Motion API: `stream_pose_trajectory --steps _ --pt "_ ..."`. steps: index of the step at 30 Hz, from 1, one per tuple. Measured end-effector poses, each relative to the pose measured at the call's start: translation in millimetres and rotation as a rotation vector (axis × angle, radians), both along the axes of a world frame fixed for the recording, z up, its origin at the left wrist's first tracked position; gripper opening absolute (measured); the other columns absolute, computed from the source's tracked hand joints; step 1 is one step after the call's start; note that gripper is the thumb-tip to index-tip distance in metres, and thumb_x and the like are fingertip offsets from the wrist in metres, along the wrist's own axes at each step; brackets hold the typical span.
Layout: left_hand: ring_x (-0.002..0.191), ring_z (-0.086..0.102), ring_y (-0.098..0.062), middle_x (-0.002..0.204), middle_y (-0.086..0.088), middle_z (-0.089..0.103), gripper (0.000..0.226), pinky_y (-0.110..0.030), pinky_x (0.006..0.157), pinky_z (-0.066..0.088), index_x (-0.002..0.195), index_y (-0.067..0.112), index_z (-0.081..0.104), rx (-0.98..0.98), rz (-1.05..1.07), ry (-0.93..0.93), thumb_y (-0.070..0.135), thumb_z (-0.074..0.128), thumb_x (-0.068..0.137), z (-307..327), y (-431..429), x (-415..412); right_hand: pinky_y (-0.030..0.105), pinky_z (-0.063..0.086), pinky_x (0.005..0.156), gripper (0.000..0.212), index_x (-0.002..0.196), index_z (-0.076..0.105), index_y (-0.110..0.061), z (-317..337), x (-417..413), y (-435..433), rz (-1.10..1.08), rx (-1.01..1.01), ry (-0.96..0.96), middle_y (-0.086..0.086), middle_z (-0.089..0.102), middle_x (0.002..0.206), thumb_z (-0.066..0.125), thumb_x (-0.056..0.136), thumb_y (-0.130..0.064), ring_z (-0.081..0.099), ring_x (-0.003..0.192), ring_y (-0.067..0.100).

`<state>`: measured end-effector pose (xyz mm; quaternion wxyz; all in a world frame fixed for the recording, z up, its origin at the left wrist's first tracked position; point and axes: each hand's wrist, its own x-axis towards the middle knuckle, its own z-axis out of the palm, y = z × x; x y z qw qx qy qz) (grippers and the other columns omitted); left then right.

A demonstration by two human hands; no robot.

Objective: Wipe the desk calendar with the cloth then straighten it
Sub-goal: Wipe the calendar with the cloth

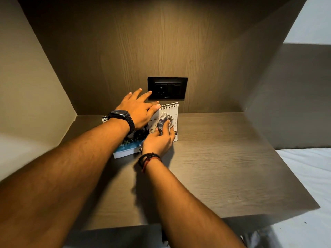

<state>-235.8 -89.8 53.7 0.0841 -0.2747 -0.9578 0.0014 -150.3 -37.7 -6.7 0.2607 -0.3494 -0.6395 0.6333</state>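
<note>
A white spiral-bound desk calendar (172,110) stands tilted on the wooden shelf near the back wall. My left hand (139,108), with a dark watch on the wrist, rests flat on the calendar's top left edge, fingers spread. My right hand (158,142), with thread bands on the wrist, presses a bunched grey and white cloth (163,121) against the calendar's front page. The hands and cloth hide much of the page.
A book with a blue and white cover (126,149) lies flat on the shelf (223,158) left of the calendar, partly under my left arm. A black socket plate (167,88) sits on the back wall just above. A white bed sheet (308,172) lies to the right.
</note>
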Motion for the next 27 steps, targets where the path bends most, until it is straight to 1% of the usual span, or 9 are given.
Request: stream_pose_trajectory --steps 3,4,10,13,16,19,22,25,27 --pt "0.144 0.008 -0.029 0.160 0.000 0.012 0.058 -0.050 0.116 0.011 0.139 0.041 0.037 -0.013 0.004 0.026 0.059 0.008 0.093 -0.1 0.1 0.2 -0.008 0.011 0.085 0.053 0.132 0.049 -0.021 -11.6 17.4 -22.3 0.142 0.069 0.046 0.000 0.035 0.148 0.045 0.086 0.005 0.040 0.130 0.018" --pt "0.145 0.007 -0.029 0.160 -0.001 0.010 0.057 -0.050 0.116 0.011 0.140 0.041 0.035 -0.019 0.002 0.034 0.059 0.008 0.093 -0.2 -0.2 0.3 -0.009 0.010 0.086 0.054 0.132 0.049 -0.022 -14.9 22.7 -25.1 0.170 0.078 0.038 -0.001 0.035 0.148 0.044 0.086 0.005 0.039 0.131 0.016" --pt "0.145 0.000 -0.029 0.161 -0.002 -0.001 0.060 -0.051 0.116 0.008 0.146 0.040 0.020 -0.054 -0.022 0.024 0.062 0.009 0.091 -0.5 -1.6 -0.5 0.015 0.029 0.096 0.051 0.137 0.041 -0.024 -11.2 8.4 -3.8 0.009 -0.065 -0.035 0.000 0.032 0.151 0.045 0.091 -0.002 0.039 0.134 0.021" --pt "0.145 -0.001 -0.029 0.161 -0.002 -0.002 0.061 -0.051 0.117 0.007 0.146 0.040 0.020 -0.053 -0.023 0.029 0.063 0.009 0.091 -1.6 -1.5 -1.9 0.020 0.030 0.101 0.050 0.134 0.046 -0.024 -10.8 17.1 -23.6 0.133 0.018 -0.018 0.000 0.032 0.151 0.044 0.090 -0.001 0.040 0.132 0.022" --pt "0.145 -0.002 -0.029 0.161 -0.001 -0.003 0.061 -0.050 0.117 0.007 0.146 0.040 0.018 -0.058 -0.022 0.032 0.063 0.009 0.091 -2.5 -0.9 -2.1 0.026 0.032 0.105 0.046 0.127 0.054 -0.023 -23.2 32.6 -39.7 0.241 0.166 -0.088 -0.002 0.035 0.149 0.046 0.087 -0.002 0.041 0.130 0.024" --pt "0.145 -0.002 -0.029 0.161 -0.002 -0.003 0.061 -0.051 0.117 0.007 0.147 0.039 0.016 -0.059 -0.025 0.034 0.063 0.009 0.091 -1.4 -1.5 -2.3 0.012 0.024 0.100 0.050 0.135 0.045 -0.020 -21.2 23.7 -28.0 0.142 0.038 -0.064 0.002 0.034 0.150 0.044 0.089 0.001 0.039 0.133 0.022" --pt "0.145 -0.002 -0.030 0.161 -0.002 -0.002 0.061 -0.051 0.117 0.007 0.147 0.039 0.017 -0.056 -0.036 0.028 0.063 0.011 0.091 -1.5 -2.2 -2.1 0.016 0.025 0.099 0.050 0.137 0.042 -0.021 -9.2 5.5 -14.6 -0.016 -0.112 -0.042 0.002 0.034 0.151 0.044 0.091 -0.001 0.039 0.134 0.023" --pt "0.145 -0.003 -0.029 0.161 -0.001 -0.002 0.059 -0.050 0.117 0.006 0.146 0.041 0.018 -0.042 -0.036 0.025 0.062 0.012 0.091 -3.1 -2.4 -4.1 0.008 0.023 0.098 0.051 0.136 0.044 -0.023 -10.3 8.3 -26.1 0.055 -0.029 -0.012 0.001 0.031 0.152 0.043 0.090 0.000 0.038 0.134 0.023" --pt "0.145 -0.003 -0.029 0.161 -0.001 -0.002 0.059 -0.051 0.116 0.006 0.146 0.041 0.018 -0.045 -0.037 0.025 0.063 0.012 0.091 -4.3 -2.4 -6.1 0.014 0.024 0.105 0.055 0.135 0.043 -0.026 -22.2 20.9 -34.2 0.162 0.102 -0.043 -0.003 0.031 0.152 0.044 0.087 0.000 0.038 0.133 0.022"
